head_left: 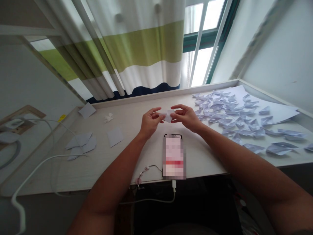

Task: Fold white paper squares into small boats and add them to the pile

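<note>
A small piece of folded white paper (168,116) is held between my two hands above the middle of the desk. My left hand (151,121) pinches its left side between thumb and fingers. On the right side, my right hand (185,117) grips it the same way, index finger raised above. Part of the paper is hidden behind the fingertips. Many folded paper boats (226,111) lie in a spread heap right of my hands. A phone (174,156), its screen blurred out, rests just below them near the desk's front edge.
Flat paper squares (114,136) and a loose stack of paper (81,143) lie on the left, near a crumpled tissue (108,117). A white cable (41,163) crosses the left front edge. Larger sheets (281,106) sit under the boats. A raised rim (146,97) borders the desk's back.
</note>
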A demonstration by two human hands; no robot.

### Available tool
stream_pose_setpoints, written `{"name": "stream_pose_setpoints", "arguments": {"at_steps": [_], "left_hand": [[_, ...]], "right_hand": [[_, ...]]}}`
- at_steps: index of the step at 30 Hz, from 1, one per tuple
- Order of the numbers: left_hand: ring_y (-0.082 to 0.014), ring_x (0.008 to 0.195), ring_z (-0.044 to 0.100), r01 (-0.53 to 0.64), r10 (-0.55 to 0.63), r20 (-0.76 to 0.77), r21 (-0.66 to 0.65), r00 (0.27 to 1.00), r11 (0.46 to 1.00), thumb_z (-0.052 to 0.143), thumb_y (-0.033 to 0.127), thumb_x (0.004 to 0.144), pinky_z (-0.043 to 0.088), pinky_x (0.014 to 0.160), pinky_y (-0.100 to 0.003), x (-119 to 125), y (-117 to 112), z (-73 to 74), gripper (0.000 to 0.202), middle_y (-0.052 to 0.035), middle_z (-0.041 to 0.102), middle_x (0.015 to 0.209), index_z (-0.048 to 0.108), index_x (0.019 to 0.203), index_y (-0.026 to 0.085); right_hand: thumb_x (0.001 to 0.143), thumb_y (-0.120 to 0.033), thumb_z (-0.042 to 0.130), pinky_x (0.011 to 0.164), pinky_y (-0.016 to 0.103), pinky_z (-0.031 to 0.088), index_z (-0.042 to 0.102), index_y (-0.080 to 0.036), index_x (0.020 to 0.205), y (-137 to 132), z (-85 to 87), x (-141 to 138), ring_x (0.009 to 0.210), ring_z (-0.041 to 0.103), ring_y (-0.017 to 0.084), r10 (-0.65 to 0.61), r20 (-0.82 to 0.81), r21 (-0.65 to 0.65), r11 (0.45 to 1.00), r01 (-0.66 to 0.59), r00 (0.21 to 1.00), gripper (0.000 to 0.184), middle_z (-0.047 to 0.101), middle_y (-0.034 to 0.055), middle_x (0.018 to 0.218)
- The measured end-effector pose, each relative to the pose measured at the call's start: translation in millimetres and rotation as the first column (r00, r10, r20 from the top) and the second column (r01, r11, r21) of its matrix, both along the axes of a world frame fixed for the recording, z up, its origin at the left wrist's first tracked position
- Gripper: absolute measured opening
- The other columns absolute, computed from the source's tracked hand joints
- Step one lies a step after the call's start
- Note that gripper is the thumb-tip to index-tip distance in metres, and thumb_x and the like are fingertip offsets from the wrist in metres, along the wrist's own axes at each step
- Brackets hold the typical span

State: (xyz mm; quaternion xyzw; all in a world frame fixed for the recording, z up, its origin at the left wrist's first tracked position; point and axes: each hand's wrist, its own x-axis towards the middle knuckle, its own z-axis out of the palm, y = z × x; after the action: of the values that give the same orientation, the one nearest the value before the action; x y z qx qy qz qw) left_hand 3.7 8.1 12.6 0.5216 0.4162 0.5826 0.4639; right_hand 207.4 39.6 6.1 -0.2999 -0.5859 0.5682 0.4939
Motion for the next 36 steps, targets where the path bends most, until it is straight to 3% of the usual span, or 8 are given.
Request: {"name": "stream_pose_setpoints", "arguments": {"at_steps": [2,5,9,16,23,26,30,36], "left_hand": [[-0.0162,0.076,0.072,0.014,-0.014,0.004,0.008,1.000,1.000,0.102,0.038,0.066,0.059,0.074,-0.032,-0.2,0.8,-0.6,0.063,-0.0028,0.082,0.084,0.075,0.119,0.015],[-0.0158,0.076,0.073,0.079,-0.079,0.004,-0.036,0.997,0.996,0.103,0.036,0.064,0.057,0.074,-0.030,-0.3,-0.7,0.4,0.067,-0.0039,0.082,0.087,0.074,0.120,0.016],[-0.0151,0.067,0.071,0.163,-0.166,-0.014,-0.116,0.986,0.980,0.102,0.043,0.067,0.056,0.067,-0.029,-0.2,-3.3,2.4,0.049,-0.0040,0.077,0.075,0.076,0.098,0.014],[-0.0153,0.065,0.071,0.126,-0.118,0.076,-0.119,0.990,0.985,0.100,0.034,0.065,0.056,0.066,-0.030,-1.0,-1.3,3.3,0.040,-0.0020,0.076,0.073,0.079,0.093,0.016],[-0.0157,0.065,0.072,0.118,-0.111,0.062,-0.122,0.992,0.986,0.086,0.025,0.070,0.056,0.066,-0.029,-1.7,-2.1,5.2,0.024,-0.0040,0.076,0.070,0.082,0.092,0.015],[-0.0174,0.068,0.074,0.123,-0.114,0.078,-0.116,0.990,0.986,0.080,0.028,0.074,0.056,0.067,-0.029,-0.5,-3.2,5.4,0.018,-0.0063,0.077,0.073,0.081,0.085,0.014],[-0.0182,0.074,0.076,0.120,-0.122,-0.013,-0.100,0.992,0.988,0.081,0.044,0.083,0.057,0.067,-0.029,-1.0,-4.6,5.2,0.030,-0.0082,0.079,0.084,0.076,0.082,0.014],[-0.0175,0.074,0.074,0.154,-0.161,-0.157,-0.050,0.974,0.987,0.100,0.045,0.070,0.055,0.068,-0.029,-3.8,-1.4,1.2,0.049,-0.0051,0.081,0.081,0.075,0.102,0.017]], "right_hand": [[0.065,-0.061,0.104,0.077,0.040,0.074,0.076,-0.018,0.114,-0.1,-0.2,-0.4,0.073,0.081,0.021,0.018,0.011,-0.031,0.999,-0.017,1.000,0.071,0.082,0.0030,0.078],[0.062,-0.064,0.104,0.074,0.037,0.074,0.078,-0.017,0.096,0.3,-0.4,-1.0,0.072,0.081,0.021,0.028,0.000,-0.031,0.999,-0.028,1.000,0.064,0.083,0.0057,0.080],[0.060,-0.062,0.105,0.071,0.036,0.073,0.077,-0.017,0.089,0.5,0.4,-0.6,0.066,0.080,0.020,0.024,-0.028,-0.040,0.999,-0.025,0.999,0.060,0.081,0.0048,0.076],[0.063,-0.056,0.106,0.077,0.037,0.073,0.081,-0.018,0.096,-0.5,3.2,2.3,0.072,0.083,0.022,0.078,-0.076,-0.109,0.990,-0.086,0.994,0.056,0.083,0.0064,0.077],[0.070,-0.051,0.103,0.081,0.038,0.073,0.081,-0.018,0.087,0.2,0.2,-0.1,0.073,0.082,0.019,0.091,-0.094,-0.064,0.993,-0.098,0.991,0.043,0.083,0.0056,0.081],[0.076,-0.047,0.099,0.081,0.039,0.073,0.079,-0.019,0.083,1.3,-1.0,-1.2,0.072,0.081,0.019,0.077,-0.073,-0.011,0.997,-0.078,0.994,0.035,0.082,0.0034,0.079],[0.085,-0.037,0.088,0.078,0.038,0.071,0.077,-0.019,0.082,3.5,-4.0,-0.5,0.073,0.079,0.018,0.034,0.067,0.176,0.983,-0.045,0.997,0.021,0.078,0.0019,0.077],[0.093,-0.028,0.074,0.077,0.040,0.066,0.072,-0.021,0.087,2.3,-5.1,1.1,0.078,0.078,0.021,0.017,0.130,0.329,0.942,-0.059,0.991,0.010,0.078,0.0034,0.081]]}}
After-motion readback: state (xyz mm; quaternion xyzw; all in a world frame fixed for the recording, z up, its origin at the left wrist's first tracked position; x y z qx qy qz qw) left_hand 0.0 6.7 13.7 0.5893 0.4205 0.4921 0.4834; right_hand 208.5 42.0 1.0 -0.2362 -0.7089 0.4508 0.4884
